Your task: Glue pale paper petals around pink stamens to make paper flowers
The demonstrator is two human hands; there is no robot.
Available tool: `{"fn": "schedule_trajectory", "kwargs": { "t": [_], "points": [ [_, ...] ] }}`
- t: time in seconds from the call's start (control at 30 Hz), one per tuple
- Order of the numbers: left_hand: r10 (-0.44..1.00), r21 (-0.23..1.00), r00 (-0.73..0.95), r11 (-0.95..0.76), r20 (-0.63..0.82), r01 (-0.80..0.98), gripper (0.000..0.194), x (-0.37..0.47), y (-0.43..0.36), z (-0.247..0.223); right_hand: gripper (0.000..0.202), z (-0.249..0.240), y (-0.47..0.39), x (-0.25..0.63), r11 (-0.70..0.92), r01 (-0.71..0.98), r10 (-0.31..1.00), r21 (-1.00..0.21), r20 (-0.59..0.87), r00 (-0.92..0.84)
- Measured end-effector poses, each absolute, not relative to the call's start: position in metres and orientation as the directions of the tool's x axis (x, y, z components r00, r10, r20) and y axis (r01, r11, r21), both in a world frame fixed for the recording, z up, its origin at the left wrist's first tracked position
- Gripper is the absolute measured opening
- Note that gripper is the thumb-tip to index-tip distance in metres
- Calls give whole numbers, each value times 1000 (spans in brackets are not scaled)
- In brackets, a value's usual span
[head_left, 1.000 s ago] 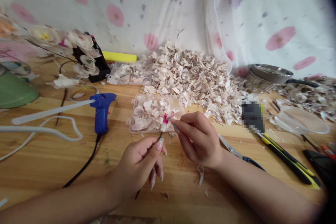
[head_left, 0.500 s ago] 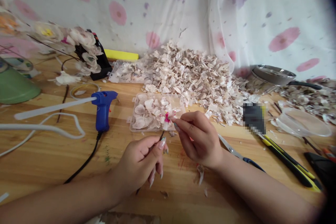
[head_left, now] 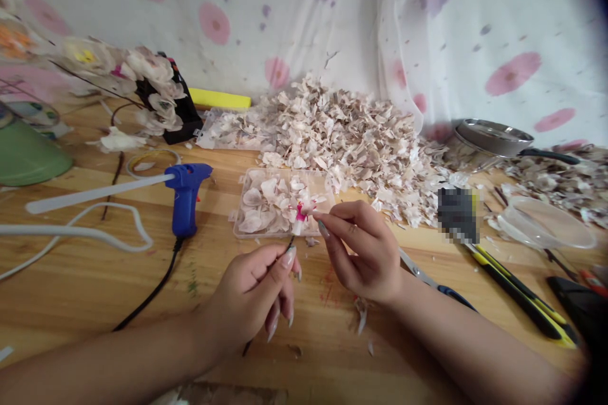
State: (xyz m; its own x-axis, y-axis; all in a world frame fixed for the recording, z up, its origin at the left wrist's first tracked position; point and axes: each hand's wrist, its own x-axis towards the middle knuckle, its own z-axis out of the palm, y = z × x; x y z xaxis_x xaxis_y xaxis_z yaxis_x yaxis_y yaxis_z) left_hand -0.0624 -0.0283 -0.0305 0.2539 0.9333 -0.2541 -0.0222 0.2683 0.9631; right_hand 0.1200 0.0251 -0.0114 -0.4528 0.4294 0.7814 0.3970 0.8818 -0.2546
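Observation:
Between the thumb and fingers of my left hand (head_left: 259, 291) is a thin dark twig (head_left: 291, 241), its lower end poking out below the palm. The twig's top carries a small flower centre (head_left: 301, 214), bright pink above a white base. My right hand (head_left: 363, 247) is closed in a pinch just right of it, on what looks like a pale petal (head_left: 310, 209) against the pink part; the fingertips partly hide it. Behind the flower centre lies a clear compartment box (head_left: 237, 226) holding loose whitish petals (head_left: 259, 202).
A blue glue gun (head_left: 185, 199) stands at left with its cord. Behind the box rises a large heap of dried petals (head_left: 342, 133). To the right lie scissors (head_left: 427, 275), a black-and-yellow tool (head_left: 517, 294), a clear lid (head_left: 546, 224) and a metal sieve (head_left: 494, 139). Finished flowers (head_left: 152, 76) stand at left.
Both hands stay almost in place. The flower centre has tilted and shifted slightly left, and my right fingertips sit a little farther from it.

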Motion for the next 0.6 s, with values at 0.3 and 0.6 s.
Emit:
{"fn": "schedule_trajectory", "kwargs": {
  "t": [0.3, 0.6],
  "points": [
    [941, 973, 252, 230, -227, 21, 44, -64, -31, -33, 36, -13, 25, 120, 885, 399, 420, -241, 783, -458],
    [939, 974, 256, 223, -228, 49, 41, -64, -29, -32, 37, -11, 24, 119, 894, 391, 397, -219, 792, -464]
  ]
}}
